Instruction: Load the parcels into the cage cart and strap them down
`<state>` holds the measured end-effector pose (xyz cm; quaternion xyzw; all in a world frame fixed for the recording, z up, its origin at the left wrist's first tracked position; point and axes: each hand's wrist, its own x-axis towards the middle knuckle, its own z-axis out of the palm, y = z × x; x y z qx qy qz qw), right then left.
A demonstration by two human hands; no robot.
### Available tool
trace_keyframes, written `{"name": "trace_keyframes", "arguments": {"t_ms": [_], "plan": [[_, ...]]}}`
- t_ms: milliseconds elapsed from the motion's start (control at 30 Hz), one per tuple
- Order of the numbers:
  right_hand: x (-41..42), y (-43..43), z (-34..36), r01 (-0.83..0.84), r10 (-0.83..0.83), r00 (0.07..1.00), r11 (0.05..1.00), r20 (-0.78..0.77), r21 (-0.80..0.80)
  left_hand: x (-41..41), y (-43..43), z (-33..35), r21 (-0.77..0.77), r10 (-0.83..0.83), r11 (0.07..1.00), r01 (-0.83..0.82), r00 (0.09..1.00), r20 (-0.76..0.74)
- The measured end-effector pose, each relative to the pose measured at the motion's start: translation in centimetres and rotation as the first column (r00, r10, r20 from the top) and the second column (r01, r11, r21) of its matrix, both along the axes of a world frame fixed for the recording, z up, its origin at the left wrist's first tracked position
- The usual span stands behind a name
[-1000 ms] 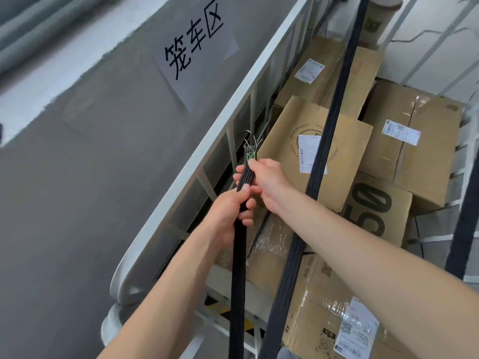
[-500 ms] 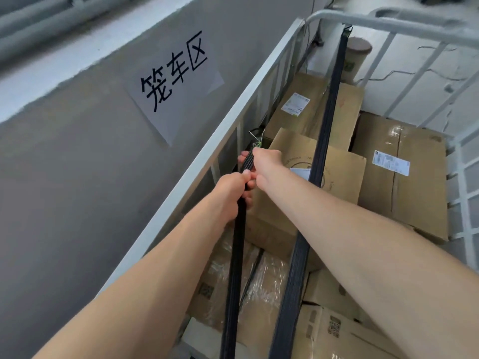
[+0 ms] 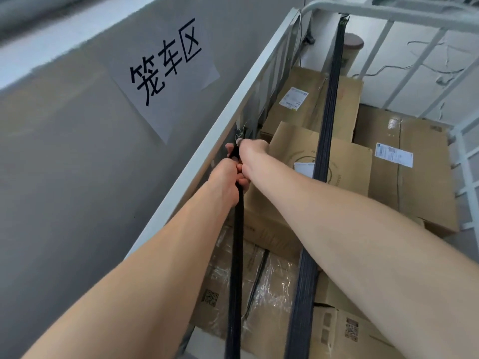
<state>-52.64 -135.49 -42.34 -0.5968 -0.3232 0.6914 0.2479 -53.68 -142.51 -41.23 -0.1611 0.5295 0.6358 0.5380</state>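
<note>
Head view: the left grip point(image 3: 228, 182) is closed round the thin black strap point(image 3: 237, 255), and the right grip point(image 3: 252, 151) pinches the strap's top end by its metal hook point(image 3: 239, 137), right at the side bars of the cage cart point(image 3: 256, 81). Parcels point(image 3: 350, 161) sit stacked inside, under a second strap point(image 3: 329, 99). To do this well, I think the left should pull tight while the right clips the hook on a bar, with no twist.

Strap point(image 3: 237, 255) lower end cut off at bottom edge — hook point(image 3: 239, 137) blurred; label point(image 3: 394, 154) print unreadable.
</note>
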Motion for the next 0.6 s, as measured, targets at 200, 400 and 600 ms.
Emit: {"name": "trace_keyframes", "arguments": {"t_ms": [200, 400, 600], "plan": [[0.9, -1.5, -0.3, -0.093, 0.094, 0.995, 0.996, 0.046, -0.015, 0.8, -2.5, -0.5, 0.012, -0.005, 1.0, 0.005, 1.0, -0.029], [5.6, -4.5, 1.6, -0.192, 0.191, 0.981, 0.979, -0.008, -0.069, 2.3, -5.6, -0.8, -0.164, -0.37, 0.928, 0.335, 0.885, -0.282], [13.3, -8.5, 4.3, -0.151, 0.118, 0.953, 0.983, -0.279, -0.1, 6.0, -11.3, 0.5, -0.56, -0.64, 0.765, 0.32, 0.476, -0.603]]}}
